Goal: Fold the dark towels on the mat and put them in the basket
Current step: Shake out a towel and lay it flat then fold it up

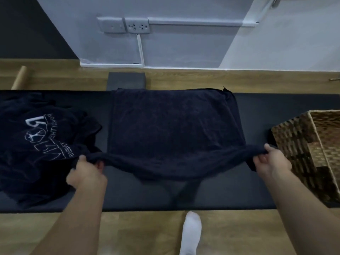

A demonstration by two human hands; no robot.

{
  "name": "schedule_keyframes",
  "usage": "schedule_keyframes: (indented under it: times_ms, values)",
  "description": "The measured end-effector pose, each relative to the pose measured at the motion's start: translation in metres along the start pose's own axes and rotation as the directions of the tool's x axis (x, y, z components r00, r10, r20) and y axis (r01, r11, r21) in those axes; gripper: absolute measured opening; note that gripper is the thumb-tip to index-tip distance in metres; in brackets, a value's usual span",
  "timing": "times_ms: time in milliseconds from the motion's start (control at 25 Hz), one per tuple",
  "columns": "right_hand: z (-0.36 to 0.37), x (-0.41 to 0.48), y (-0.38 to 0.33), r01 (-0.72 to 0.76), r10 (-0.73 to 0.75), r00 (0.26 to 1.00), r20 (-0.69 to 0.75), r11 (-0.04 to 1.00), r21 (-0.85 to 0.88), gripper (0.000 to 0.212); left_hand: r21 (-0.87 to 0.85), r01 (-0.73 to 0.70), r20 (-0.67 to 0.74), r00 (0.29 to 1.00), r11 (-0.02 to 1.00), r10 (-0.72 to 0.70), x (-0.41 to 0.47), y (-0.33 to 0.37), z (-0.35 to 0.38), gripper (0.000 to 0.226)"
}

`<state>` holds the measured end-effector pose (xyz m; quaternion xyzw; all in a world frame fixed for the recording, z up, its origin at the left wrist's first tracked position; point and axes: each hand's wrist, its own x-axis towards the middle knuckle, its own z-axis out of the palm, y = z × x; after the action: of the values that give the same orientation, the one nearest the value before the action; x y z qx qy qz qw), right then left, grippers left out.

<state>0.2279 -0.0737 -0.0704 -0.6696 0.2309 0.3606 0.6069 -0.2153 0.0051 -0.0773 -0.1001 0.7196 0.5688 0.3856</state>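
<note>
Stretching across the middle of the mat [257,192], a dark towel [174,129] is held by its two near corners. Its left corner is pinched by the left hand [86,172], with the thumb on top and the fingers curled beneath. Its right corner is gripped in the same way by the right hand [272,161]. The near edge is raised off the mat and sags between the hands, while the far part is laid flat and reaches the mat's far edge. A small fold is seen at the far right corner.

A second towel [36,140], crumpled and marked with white print, is heaped on the left end of the mat, just beside the left hand. A woven basket [298,144] is set on the right end, near the right hand, and is cut off by the frame.

A white sock [190,230] is planted on the wooden floor [138,232] near the mat. A grey block [127,80] is placed at the mat's far edge, and a cardboard tube [19,77] is seen at the far left.
</note>
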Motion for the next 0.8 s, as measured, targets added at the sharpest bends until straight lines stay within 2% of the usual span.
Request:
schedule_keyframes:
  times_ms: [80, 200, 360, 520, 600, 640, 680, 720, 760, 800]
  values:
    - [0.057, 0.018, -0.017, 0.017, -0.02, 0.995, 0.094, 0.999, 0.039, 0.033, -0.059, -0.007, 0.055, 0.998, 0.998, 0.01, 0.005, 0.018, 0.052, 0.035]
    - [0.136, 0.045, -0.038, 0.069, -0.086, 0.972, 0.218, 0.994, 0.082, 0.031, -0.055, 0.043, 0.193, 0.981, 0.998, -0.032, 0.024, 0.037, 0.127, 0.041]
    - [0.232, 0.081, -0.044, 0.118, -0.104, 0.942, 0.32, 0.993, -0.025, 0.027, -0.017, 0.038, 0.258, 0.966, 0.999, -0.032, 0.056, 0.038, 0.214, 0.046]
    - [0.288, 0.129, -0.032, 0.158, -0.144, 0.922, 0.359, 0.987, -0.012, 0.03, -0.054, 0.033, 0.33, 0.944, 0.998, -0.014, 0.096, 0.016, 0.278, 0.048]
    - [0.306, 0.155, -0.022, 0.231, -0.193, 0.888, 0.418, 0.972, -0.041, 0.03, -0.101, 0.046, 0.416, 0.909, 0.994, 0.001, 0.12, 0.0, 0.304, 0.05]
    - [0.312, 0.165, -0.01, 0.327, -0.246, 0.862, 0.443, 0.938, -0.115, 0.03, -0.065, -0.016, 0.466, 0.884, 0.998, 0.044, 0.128, -0.011, 0.312, 0.05]
    - [0.312, 0.174, 0.006, 0.482, -0.336, 0.818, 0.468, 0.844, -0.236, 0.029, 0.049, -0.162, 0.501, 0.858, 0.986, 0.116, 0.132, -0.027, 0.315, 0.049]
    - [0.303, 0.179, 0.027, 0.655, -0.44, 0.732, 0.521, 0.664, -0.36, 0.027, 0.193, -0.374, 0.537, 0.814, 0.907, 0.222, 0.132, -0.049, 0.309, 0.046]
    - [0.287, 0.184, 0.052, 0.791, -0.486, 0.608, 0.628, 0.432, -0.433, 0.027, 0.291, -0.596, 0.621, 0.713, 0.748, 0.326, 0.132, -0.07, 0.292, 0.047]
    - [0.262, 0.184, 0.078, 0.872, -0.442, 0.488, 0.752, 0.207, -0.444, 0.032, 0.316, -0.79, 0.758, 0.543, 0.526, 0.36, 0.134, -0.094, 0.27, 0.053]
